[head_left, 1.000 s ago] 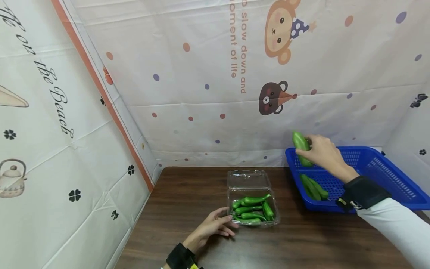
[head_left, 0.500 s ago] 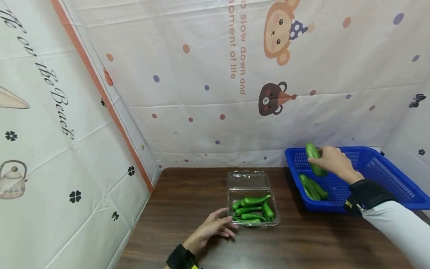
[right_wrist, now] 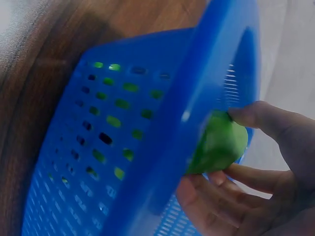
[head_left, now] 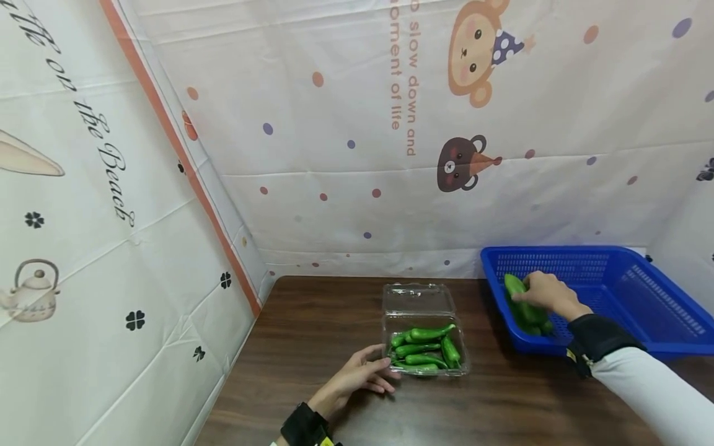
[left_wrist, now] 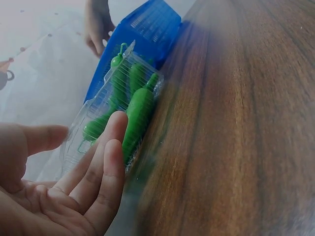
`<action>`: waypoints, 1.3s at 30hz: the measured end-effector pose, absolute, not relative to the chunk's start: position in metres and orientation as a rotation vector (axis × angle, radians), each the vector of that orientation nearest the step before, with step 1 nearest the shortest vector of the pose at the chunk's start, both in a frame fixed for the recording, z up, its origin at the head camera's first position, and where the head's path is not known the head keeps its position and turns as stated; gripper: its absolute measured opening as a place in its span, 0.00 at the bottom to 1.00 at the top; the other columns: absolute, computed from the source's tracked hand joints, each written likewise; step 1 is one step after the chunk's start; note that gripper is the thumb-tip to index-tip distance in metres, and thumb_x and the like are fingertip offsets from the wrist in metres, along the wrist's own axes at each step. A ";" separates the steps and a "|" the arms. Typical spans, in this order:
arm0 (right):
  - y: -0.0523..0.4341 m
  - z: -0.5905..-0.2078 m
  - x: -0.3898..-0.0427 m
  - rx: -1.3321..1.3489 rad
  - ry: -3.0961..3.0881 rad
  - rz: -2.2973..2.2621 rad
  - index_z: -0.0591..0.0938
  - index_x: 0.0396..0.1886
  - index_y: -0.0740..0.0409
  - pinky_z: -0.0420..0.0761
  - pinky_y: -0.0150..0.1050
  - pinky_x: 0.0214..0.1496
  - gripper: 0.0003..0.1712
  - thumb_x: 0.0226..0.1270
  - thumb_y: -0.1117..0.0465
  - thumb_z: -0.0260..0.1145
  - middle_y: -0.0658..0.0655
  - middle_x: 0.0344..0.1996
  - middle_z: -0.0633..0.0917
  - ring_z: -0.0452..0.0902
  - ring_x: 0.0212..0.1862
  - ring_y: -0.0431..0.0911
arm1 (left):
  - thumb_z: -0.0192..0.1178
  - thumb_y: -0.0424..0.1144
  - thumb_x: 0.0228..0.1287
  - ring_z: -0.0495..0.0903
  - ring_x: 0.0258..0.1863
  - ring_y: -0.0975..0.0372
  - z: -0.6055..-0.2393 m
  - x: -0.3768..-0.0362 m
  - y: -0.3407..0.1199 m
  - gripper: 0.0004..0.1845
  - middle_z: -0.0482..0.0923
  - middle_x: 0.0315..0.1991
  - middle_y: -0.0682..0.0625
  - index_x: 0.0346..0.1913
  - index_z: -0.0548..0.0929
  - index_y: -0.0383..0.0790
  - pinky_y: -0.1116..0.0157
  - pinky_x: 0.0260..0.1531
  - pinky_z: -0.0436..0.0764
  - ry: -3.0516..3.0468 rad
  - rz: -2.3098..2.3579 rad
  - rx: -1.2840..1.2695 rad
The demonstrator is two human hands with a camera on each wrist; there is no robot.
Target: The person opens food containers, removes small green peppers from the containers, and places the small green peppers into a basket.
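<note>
My right hand [head_left: 549,292] grips a thick light-green cucumber [head_left: 517,291] low inside the blue plastic basket [head_left: 619,251]. The right wrist view shows the cucumber [right_wrist: 221,142] between thumb and fingers, behind the basket rim. Other green vegetables lie under it, mostly hidden. My left hand [head_left: 359,375] rests at the front left corner of a clear plastic clamshell box [head_left: 418,300], its fingers nearly straight. In the left wrist view the thumb is at the box rim and the fingers [left_wrist: 113,157] lie along the wall. Several green chili peppers [head_left: 424,349] fill the box.
The box lid stands folded back on the dark wooden table [head_left: 312,316]. The basket is at the table's right end. A printed white cloth [head_left: 312,136] hangs behind and to the left.
My right hand has lowered the cucumber from above the basket's rim down onto the vegetables inside it. The left hand has stayed at the box. The head view has shifted slightly.
</note>
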State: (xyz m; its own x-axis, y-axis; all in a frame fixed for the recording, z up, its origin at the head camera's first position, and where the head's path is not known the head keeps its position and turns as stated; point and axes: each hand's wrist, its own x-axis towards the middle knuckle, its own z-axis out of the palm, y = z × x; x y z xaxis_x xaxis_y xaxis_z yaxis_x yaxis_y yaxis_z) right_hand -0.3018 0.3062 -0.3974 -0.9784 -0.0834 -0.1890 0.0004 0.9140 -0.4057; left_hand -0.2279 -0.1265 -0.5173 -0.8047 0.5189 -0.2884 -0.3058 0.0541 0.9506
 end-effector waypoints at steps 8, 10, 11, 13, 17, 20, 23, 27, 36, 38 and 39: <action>0.300 -0.406 -0.303 -0.051 2.846 -0.554 0.70 0.64 0.81 0.80 0.41 0.25 0.41 0.67 0.51 0.70 0.82 0.53 0.79 0.80 0.27 0.49 | 0.57 0.47 0.78 0.89 0.30 0.66 -0.519 -0.228 -0.125 0.39 0.88 0.50 0.36 0.80 0.54 0.33 0.71 0.34 0.86 1.757 1.814 0.201; 0.300 -0.405 -0.303 -0.071 2.837 -0.549 0.70 0.64 0.81 0.82 0.42 0.26 0.41 0.67 0.51 0.70 0.83 0.55 0.77 0.81 0.29 0.51 | 0.57 0.47 0.78 0.89 0.30 0.66 -0.519 -0.228 -0.125 0.38 0.88 0.50 0.36 0.80 0.54 0.33 0.71 0.35 0.86 1.761 1.814 0.204; 0.300 -0.404 -0.303 -0.077 2.827 -0.552 0.69 0.65 0.81 0.83 0.42 0.27 0.40 0.68 0.52 0.69 0.84 0.56 0.76 0.82 0.31 0.52 | 0.57 0.47 0.78 0.89 0.30 0.66 -0.519 -0.229 -0.126 0.38 0.88 0.50 0.36 0.80 0.54 0.33 0.71 0.35 0.86 1.761 1.814 0.204; 0.300 -0.400 -0.304 -0.100 2.811 -0.556 0.69 0.65 0.82 0.86 0.44 0.29 0.39 0.70 0.52 0.67 0.86 0.58 0.74 0.83 0.35 0.55 | 0.57 0.47 0.78 0.89 0.30 0.66 -0.519 -0.229 -0.126 0.39 0.88 0.50 0.36 0.80 0.54 0.34 0.71 0.35 0.87 1.764 1.812 0.206; 0.303 -0.389 -0.305 -0.142 2.790 -0.573 0.68 0.66 0.82 0.88 0.46 0.32 0.37 0.74 0.53 0.63 0.87 0.59 0.72 0.85 0.38 0.57 | 0.58 0.48 0.77 0.89 0.30 0.66 -0.518 -0.230 -0.126 0.39 0.88 0.51 0.35 0.80 0.54 0.33 0.71 0.35 0.87 1.767 1.809 0.204; 0.305 -0.382 -0.306 -0.186 2.823 -0.573 0.70 0.65 0.81 0.84 0.43 0.26 0.35 0.75 0.53 0.62 0.83 0.50 0.79 0.82 0.28 0.51 | 0.58 0.48 0.77 0.89 0.30 0.66 -0.518 -0.230 -0.126 0.39 0.88 0.51 0.35 0.80 0.54 0.33 0.71 0.35 0.87 1.764 1.808 0.204; 0.304 -0.375 -0.308 -0.218 2.875 -0.582 0.72 0.64 0.80 0.73 0.37 0.20 0.34 0.75 0.53 0.61 0.70 0.33 0.85 0.70 0.17 0.43 | 0.58 0.48 0.77 0.89 0.30 0.67 -0.518 -0.229 -0.126 0.39 0.88 0.51 0.36 0.80 0.54 0.34 0.71 0.36 0.87 1.760 1.804 0.206; 0.296 -0.359 -0.312 -0.253 2.967 -0.561 0.74 0.63 0.78 0.77 0.43 0.23 0.32 0.74 0.53 0.62 0.69 0.33 0.87 0.78 0.22 0.50 | 0.58 0.49 0.77 0.89 0.30 0.67 -0.517 -0.229 -0.126 0.39 0.87 0.51 0.36 0.80 0.54 0.34 0.70 0.36 0.87 1.757 1.803 0.207; 0.247 -0.340 -0.311 -0.405 3.071 -0.587 0.79 0.60 0.74 0.83 0.49 0.31 0.27 0.71 0.56 0.67 0.75 0.45 0.85 0.84 0.38 0.60 | 0.58 0.48 0.77 0.89 0.30 0.65 -0.519 -0.230 -0.125 0.39 0.88 0.50 0.36 0.80 0.55 0.34 0.70 0.35 0.87 1.761 1.813 0.200; 0.233 -0.339 -0.309 -0.465 3.074 -0.607 0.80 0.60 0.72 0.82 0.47 0.31 0.27 0.70 0.56 0.68 0.74 0.46 0.85 0.84 0.37 0.58 | 0.58 0.48 0.77 0.89 0.30 0.65 -0.520 -0.230 -0.125 0.39 0.88 0.50 0.36 0.80 0.55 0.34 0.71 0.35 0.87 1.758 1.815 0.200; 0.226 -0.338 -0.307 -0.499 3.074 -0.622 0.81 0.60 0.72 0.82 0.47 0.31 0.26 0.70 0.57 0.69 0.74 0.47 0.85 0.84 0.38 0.58 | 0.58 0.48 0.77 0.89 0.30 0.65 -0.520 -0.230 -0.125 0.39 0.88 0.50 0.36 0.80 0.55 0.34 0.71 0.35 0.87 1.756 1.815 0.200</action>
